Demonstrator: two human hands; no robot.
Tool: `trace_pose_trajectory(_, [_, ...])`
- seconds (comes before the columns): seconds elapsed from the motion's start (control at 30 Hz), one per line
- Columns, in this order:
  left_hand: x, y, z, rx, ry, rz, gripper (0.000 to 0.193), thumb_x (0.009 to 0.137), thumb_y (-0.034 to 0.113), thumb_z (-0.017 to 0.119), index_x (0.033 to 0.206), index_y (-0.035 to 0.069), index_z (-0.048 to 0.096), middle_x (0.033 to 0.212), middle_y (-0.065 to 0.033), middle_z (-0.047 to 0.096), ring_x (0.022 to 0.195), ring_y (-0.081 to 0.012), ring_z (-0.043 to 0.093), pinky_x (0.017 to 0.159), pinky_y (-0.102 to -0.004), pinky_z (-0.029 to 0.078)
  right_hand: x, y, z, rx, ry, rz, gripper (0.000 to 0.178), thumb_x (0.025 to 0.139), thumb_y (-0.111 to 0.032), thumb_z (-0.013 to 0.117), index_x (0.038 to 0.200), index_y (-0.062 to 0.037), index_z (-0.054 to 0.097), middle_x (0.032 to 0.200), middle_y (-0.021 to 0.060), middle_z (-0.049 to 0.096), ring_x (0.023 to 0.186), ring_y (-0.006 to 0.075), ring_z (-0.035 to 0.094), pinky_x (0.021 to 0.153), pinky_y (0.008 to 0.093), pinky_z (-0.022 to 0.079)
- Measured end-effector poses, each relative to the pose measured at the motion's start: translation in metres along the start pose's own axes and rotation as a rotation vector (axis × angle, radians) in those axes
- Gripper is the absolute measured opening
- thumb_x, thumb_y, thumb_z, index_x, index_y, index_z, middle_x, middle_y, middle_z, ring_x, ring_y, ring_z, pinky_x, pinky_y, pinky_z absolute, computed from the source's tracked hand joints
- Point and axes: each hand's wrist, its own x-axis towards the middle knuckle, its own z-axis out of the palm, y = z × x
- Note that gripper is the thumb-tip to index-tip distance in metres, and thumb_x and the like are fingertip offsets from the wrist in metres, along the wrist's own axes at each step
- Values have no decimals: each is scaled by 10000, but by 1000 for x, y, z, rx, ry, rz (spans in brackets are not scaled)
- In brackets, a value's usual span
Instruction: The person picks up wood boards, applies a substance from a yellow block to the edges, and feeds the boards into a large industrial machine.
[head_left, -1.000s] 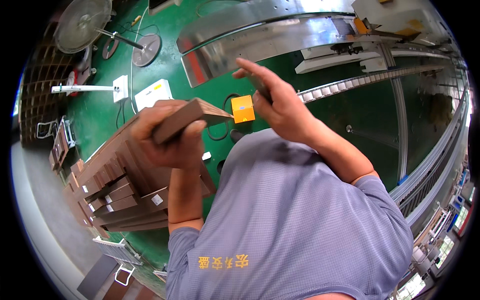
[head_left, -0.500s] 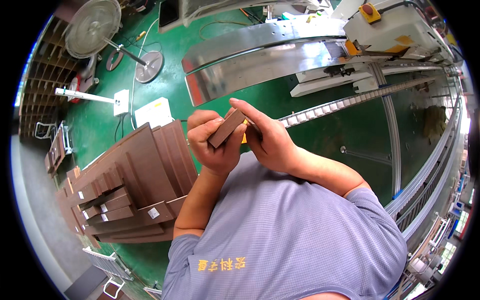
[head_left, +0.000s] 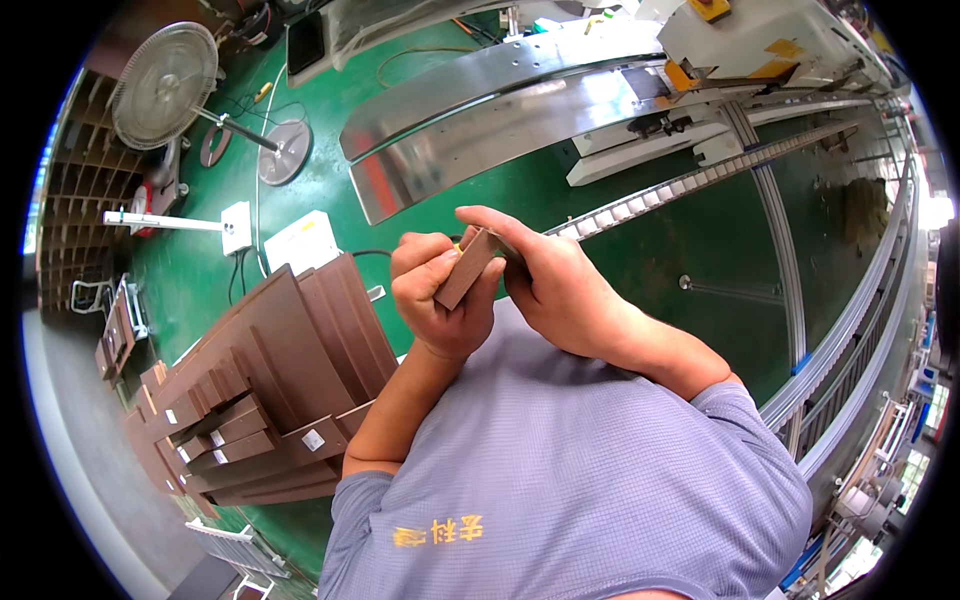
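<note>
Board of brown, wood-like material with a narrow rectangular end face (head_left: 470,268) is held up in front of the person's grey textured shirt (head_left: 580,450), that end turned toward the camera; most of its length is hidden behind the hands. The bare left hand (head_left: 445,305) is closed around it, fingers on one side and thumb on the other. The bare right hand (head_left: 570,290) is just beside the board's upper corner, fingers stretched out; whether it touches the board, or has anything against its palm, cannot be told.

As for progress, this one piece is in hand and not yet set down, so its handling seems unfinished. To the left, well apart from both hands, lies a stack of flat brown panels (head_left: 285,345) with white square labels (head_left: 313,440); which of them are already dealt with does not show.

Farther out, a white box-shaped unit (head_left: 300,240) and a round grey pedestal fan (head_left: 165,85) stand on the glossy green floor (head_left: 330,180). Ahead stretches a long, shiny silver metal beam (head_left: 450,165).
</note>
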Motion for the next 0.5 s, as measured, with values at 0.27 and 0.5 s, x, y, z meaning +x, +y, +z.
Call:
trace_pose_trajectory(0.27, [-2, -2, 9, -108, -77, -40, 577, 949, 420, 745, 1284, 66, 437, 1228, -172, 531, 1032, -241, 559, 911, -388, 472, 3, 7, -2, 142, 67, -11, 873, 845, 83, 658, 1615, -83, 283, 1134, 226, 666, 1042, 342, 697, 898, 403, 544])
trace_pose_trajectory(0.5, [-83, -85, -25, -272, -704, -590, 1167, 708, 375, 919, 1614, 53, 257, 1644, -132, 318, 1511, -337, 335, 1227, -479, 316, 1, 17, 2, 243, 126, 106, 751, 862, -142, 751, 1498, -39, 365, 1305, 65, 537, 1007, 124, 512, 863, 267, 444])
